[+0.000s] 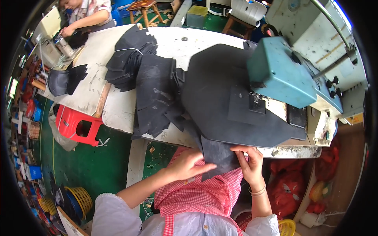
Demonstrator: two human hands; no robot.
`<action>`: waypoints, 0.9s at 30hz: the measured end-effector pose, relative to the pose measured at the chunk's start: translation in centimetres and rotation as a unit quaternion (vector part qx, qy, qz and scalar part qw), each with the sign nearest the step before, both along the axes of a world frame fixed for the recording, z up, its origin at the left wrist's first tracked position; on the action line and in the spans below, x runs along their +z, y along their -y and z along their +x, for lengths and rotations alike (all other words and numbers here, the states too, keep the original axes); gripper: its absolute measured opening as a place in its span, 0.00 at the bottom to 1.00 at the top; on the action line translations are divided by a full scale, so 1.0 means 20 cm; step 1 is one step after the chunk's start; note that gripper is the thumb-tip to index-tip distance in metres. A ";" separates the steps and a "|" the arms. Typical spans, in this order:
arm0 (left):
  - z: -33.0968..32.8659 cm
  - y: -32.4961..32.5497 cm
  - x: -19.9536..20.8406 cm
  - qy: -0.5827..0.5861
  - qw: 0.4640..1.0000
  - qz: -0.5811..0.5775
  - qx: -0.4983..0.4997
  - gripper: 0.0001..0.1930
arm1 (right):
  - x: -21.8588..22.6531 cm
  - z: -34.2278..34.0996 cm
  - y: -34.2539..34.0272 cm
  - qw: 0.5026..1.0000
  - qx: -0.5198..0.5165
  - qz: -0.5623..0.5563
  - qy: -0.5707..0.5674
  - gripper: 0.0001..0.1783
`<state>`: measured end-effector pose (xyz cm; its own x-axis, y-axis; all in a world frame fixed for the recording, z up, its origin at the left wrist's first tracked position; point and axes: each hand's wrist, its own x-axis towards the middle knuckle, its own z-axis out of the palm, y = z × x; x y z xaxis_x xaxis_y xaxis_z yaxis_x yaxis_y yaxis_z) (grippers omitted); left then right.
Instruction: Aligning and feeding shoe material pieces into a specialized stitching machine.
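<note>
The left hand (188,164) steadies the black sheet piece (221,154) with its thumb over the face, fingers partly hidden; the right hand (251,162) pinches its right edge. The piece hangs between both hands, at the tabletop's (120,104) near edge. Beyond them sits the teal sewing machine (281,70); more black pieces (155,92) lie ahead-left. The step seems to be handling one piece; the next move calls for an even, flat grip.
</note>
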<state>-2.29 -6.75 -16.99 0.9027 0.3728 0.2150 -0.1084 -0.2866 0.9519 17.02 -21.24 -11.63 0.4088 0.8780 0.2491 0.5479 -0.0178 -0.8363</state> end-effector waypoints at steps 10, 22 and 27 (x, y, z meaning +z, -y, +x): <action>-0.11 0.01 0.11 0.111 0.951 0.132 0.256 0.26 | -0.02 0.05 -0.03 0.975 0.099 0.108 0.168 0.15; 0.20 -0.24 0.73 0.040 0.934 0.352 0.050 0.29 | 0.45 0.08 -0.23 0.975 -0.067 0.047 0.207 0.17; 0.29 -0.24 0.70 -0.061 0.897 0.438 0.012 0.33 | 0.46 0.11 -0.21 0.962 -0.091 0.010 0.258 0.16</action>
